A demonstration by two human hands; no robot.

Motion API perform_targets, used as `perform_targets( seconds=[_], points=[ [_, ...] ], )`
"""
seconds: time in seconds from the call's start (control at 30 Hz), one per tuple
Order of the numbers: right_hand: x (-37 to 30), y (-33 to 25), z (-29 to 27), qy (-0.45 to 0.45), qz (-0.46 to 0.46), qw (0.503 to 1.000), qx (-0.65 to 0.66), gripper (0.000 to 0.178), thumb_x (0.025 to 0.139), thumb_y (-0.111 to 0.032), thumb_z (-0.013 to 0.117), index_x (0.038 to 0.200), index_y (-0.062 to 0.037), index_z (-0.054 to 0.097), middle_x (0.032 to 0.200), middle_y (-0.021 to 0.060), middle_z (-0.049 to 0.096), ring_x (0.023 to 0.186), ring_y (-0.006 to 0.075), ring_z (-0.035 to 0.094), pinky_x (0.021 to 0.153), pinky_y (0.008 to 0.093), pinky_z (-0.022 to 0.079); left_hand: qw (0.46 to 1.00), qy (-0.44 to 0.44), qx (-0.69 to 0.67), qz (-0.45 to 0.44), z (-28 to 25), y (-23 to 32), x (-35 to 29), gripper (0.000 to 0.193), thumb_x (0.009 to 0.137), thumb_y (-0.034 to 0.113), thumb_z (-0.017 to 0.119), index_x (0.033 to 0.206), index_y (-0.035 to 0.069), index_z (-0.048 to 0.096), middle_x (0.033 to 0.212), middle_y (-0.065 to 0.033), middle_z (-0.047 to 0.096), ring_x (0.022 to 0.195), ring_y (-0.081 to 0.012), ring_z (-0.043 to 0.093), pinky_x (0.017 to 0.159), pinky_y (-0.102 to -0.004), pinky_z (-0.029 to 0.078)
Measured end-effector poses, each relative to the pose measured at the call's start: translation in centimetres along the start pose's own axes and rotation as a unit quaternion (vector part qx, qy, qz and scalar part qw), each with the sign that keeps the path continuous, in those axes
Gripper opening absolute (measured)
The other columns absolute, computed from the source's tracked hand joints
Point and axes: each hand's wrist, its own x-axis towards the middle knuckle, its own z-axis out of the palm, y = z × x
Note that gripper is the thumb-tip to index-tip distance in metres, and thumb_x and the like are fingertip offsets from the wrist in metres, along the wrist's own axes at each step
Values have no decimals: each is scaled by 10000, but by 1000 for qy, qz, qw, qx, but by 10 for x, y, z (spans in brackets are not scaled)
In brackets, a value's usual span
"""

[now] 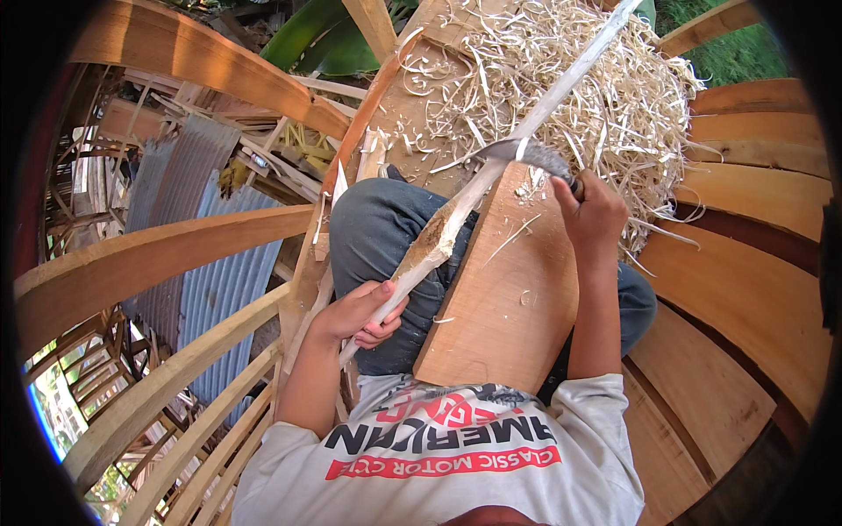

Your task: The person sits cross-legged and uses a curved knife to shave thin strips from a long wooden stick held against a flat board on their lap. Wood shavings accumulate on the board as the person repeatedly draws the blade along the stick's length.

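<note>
A long pale wooden stick [469, 195], its bark stripped over most of its length, runs diagonally from my lap up to the far right. My left hand [364, 316] is wrapped round its near end, just below a rough brown knot. In my right hand [594, 206] is a curved knife [537, 155] with a dark blade. The blade lies across the stick, touching it, where a white sliver curls up. Below the blade, a flat wooden board [513, 289] slopes across my lap, with a few thin shavings on it. My fingers partly hide the knife's handle.
A big heap of curly wood shavings [605, 114] covers the planks ahead. Curved wooden ribs [167, 245] rise on the left, and overlapping planks [728, 280] form the right side. Corrugated metal sheets [224, 280] and scrap timber lie outside at left.
</note>
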Motion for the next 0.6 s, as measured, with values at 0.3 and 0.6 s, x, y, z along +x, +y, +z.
perform_targets(
  seconds=[0.3, 0.6],
  points=[
    [-21, 25, -52, -12, 181, 972, 148, 447, 899, -375, 592, 655, -3, 549, 459, 66, 390, 427, 156, 348, 439, 335, 309, 997, -50, -61, -3, -9, -4, -2, 582, 902, 583, 452, 693, 40, 424, 449, 15, 351, 324, -27, 287, 278, -190, 212],
    [-32, -57, -23, -111, 61, 981, 149, 470, 787, -431, 699, 580, -68, 483, 483, 89, 473, 417, 254, 501, 420, 357, 371, 998, -32, -58, -1, -5, -2, -4, 551, 899, 564, 478, 716, 46, 427, 451, 13, 352, 333, -27, 284, 278, -186, 205]
  ],
)
